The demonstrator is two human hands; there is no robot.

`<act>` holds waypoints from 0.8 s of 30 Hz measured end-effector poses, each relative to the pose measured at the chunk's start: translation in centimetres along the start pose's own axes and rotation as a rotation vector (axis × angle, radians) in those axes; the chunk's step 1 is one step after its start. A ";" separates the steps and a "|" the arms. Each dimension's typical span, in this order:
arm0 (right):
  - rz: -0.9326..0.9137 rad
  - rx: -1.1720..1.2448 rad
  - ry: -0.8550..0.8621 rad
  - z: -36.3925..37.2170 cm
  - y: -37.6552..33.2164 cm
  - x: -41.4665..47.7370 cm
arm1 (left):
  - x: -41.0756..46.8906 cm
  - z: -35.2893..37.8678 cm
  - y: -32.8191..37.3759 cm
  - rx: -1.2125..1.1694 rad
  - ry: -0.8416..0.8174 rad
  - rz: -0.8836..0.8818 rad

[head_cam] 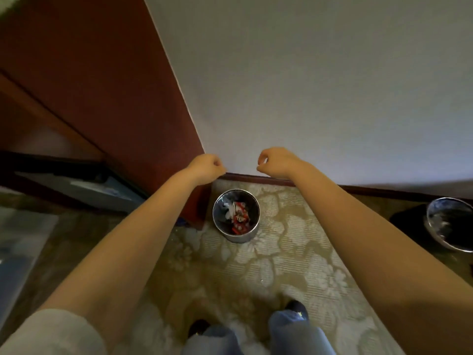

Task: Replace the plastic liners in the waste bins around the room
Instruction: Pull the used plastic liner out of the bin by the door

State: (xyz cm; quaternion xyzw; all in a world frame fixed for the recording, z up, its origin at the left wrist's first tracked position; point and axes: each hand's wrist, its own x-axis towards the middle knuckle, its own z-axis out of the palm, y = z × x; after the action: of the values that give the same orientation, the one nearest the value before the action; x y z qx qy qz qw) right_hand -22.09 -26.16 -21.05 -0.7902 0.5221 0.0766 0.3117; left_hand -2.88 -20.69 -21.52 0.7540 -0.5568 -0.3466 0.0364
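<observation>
A small round metal waste bin [236,237] stands on the patterned carpet by the wall, lined with dark plastic and holding red and white wrappers. Both my arms stretch forward above it. My left hand [206,166] and my right hand [276,161] hang side by side in front of the white wall, fingers curled, with nothing visible in either. A second metal bin [435,234] with a dark liner sits at the right edge, partly cut off.
A dark red wooden cabinet side [107,85] rises on the left, right beside the first bin. A dark skirting board [268,180] runs along the white wall. My shoes [297,307] stand on the floral carpet [294,265] behind the bin.
</observation>
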 end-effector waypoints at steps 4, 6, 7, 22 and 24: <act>-0.007 -0.010 -0.013 7.3 3.0 4.1 | 3.4 6.2 -4.3 -0.002 0.009 -0.025; -0.015 -0.030 -0.025 11.4 4.3 6.4 | 5.5 9.4 -7.0 -0.010 0.035 -0.030; -0.023 -0.049 -0.026 13.5 5.0 7.6 | 6.7 11.1 -8.4 -0.012 0.048 -0.030; 0.082 -0.200 0.165 37.2 17.0 21.7 | 21.1 31.2 -25.2 -0.090 0.237 -0.047; 0.120 -0.220 0.204 38.9 18.1 22.0 | 21.7 32.8 -26.3 -0.101 0.252 -0.042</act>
State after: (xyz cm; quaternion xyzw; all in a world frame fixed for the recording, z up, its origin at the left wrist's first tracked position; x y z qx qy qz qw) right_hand -20.20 -25.72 -69.29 -0.7907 0.5857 0.0713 0.1634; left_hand 3.13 -18.62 -68.41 0.8003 -0.5136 -0.2775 0.1365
